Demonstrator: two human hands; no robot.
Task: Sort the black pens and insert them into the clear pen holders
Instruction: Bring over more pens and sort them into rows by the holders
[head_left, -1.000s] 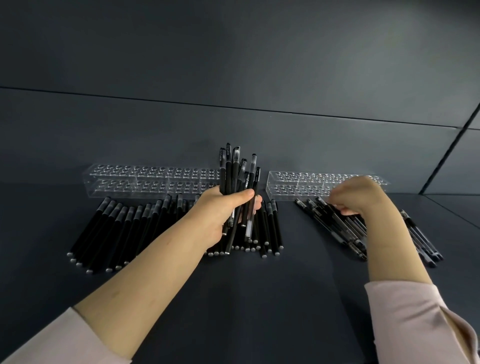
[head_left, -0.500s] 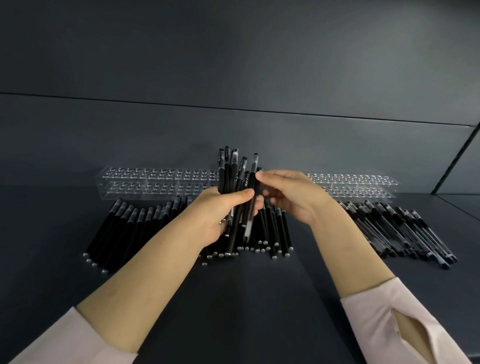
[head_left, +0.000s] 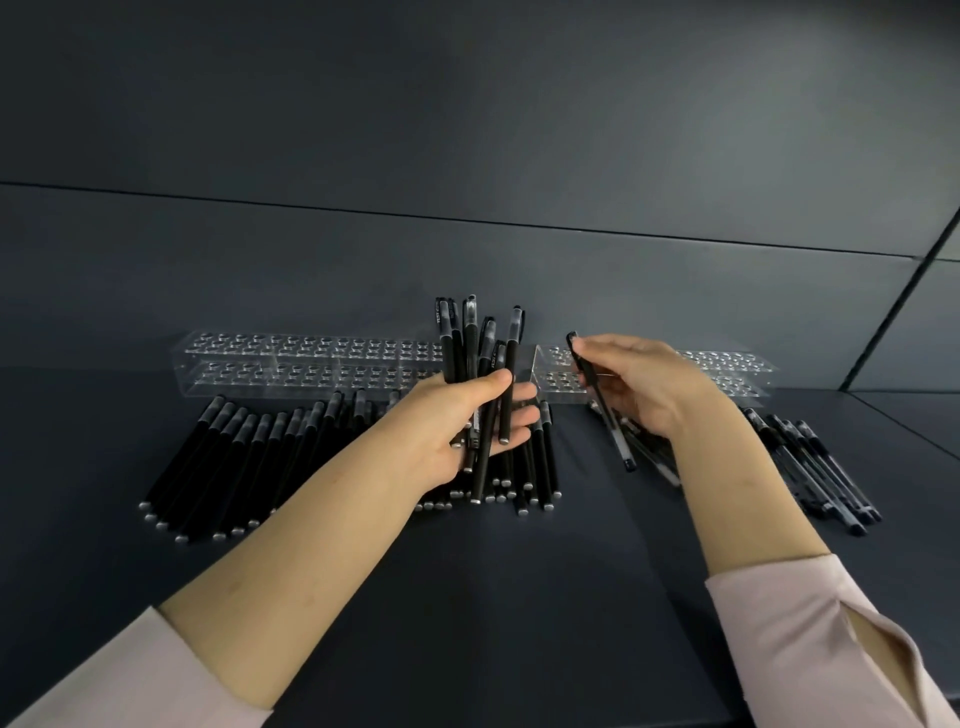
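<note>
While a bundle of black pens (head_left: 474, 364) stood upright above the dark table (head_left: 519, 597), the left hand (head_left: 452, 423) gripped it, fingers curled round. The right hand (head_left: 649, 384) pinched a single pen (head_left: 597, 400), tilted, before the right clear holder (head_left: 727, 366). A row of pens (head_left: 249, 457) lay before the left clear holder (head_left: 311, 358).

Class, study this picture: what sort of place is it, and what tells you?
Probably a staged sorting bench: a plain dark table against bare dark wall panels, two clear pen holders, and many black pens laid in rows.
</note>
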